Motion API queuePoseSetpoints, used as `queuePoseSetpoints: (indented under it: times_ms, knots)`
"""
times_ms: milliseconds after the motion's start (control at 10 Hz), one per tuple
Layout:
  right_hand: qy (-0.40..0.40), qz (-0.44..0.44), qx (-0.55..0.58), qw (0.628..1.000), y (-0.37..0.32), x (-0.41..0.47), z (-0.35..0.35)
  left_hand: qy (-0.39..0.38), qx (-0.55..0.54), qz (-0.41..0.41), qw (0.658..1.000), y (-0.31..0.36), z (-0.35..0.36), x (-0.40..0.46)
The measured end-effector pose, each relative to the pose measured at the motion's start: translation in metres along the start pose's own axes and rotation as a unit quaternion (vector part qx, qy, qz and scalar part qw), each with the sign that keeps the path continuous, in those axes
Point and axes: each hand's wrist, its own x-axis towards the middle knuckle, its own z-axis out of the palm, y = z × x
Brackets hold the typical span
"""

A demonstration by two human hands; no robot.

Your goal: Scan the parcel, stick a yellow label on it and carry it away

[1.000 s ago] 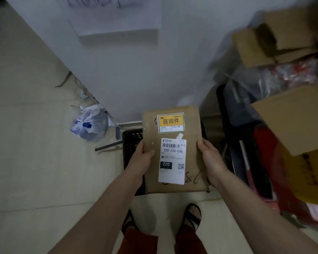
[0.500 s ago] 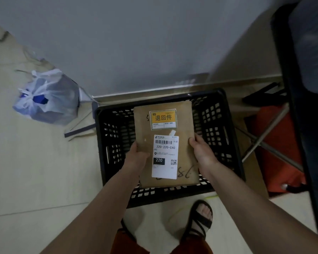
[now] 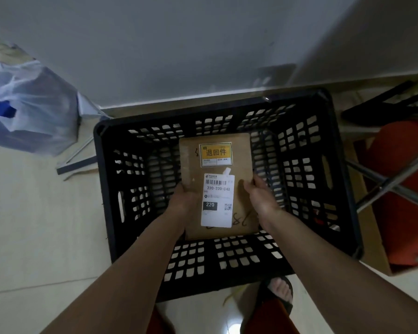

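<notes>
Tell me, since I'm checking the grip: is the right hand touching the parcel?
Touching. The head view shows the right hand wrapped on the parcel edge.

Parcel sorting room: black perforated plastic crate (image 3: 343,179) sitting on pale tiled floor (image 3: 34,225) against white wall (image 3: 179,44); labelled kraft parcel (image 3: 241,160), knotted plastic bag (image 3: 34,109) lying nearby.

Both your forearms reach forward and down, converging. Your left hand (image 3: 182,201) clasps the parcel's (image 3: 193,169) left edge, thumb on top. Your right hand (image 3: 261,197) grips its right edge likewise.
</notes>
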Motion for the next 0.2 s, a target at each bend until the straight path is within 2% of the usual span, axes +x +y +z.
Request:
queuePoseSetpoints:
  times_ms: [100,200]
  knots:
    - [0.028,-0.010,-0.007,1.000,-0.004,-0.021,0.001,0.015,0.007,0.002,1.000,0.004,-0.007,-0.019]
    - [0.055,-0.001,-0.016,0.998,-0.021,-0.058,-0.004,-0.002,0.013,-0.020,1.000,0.013,-0.022,-0.044]
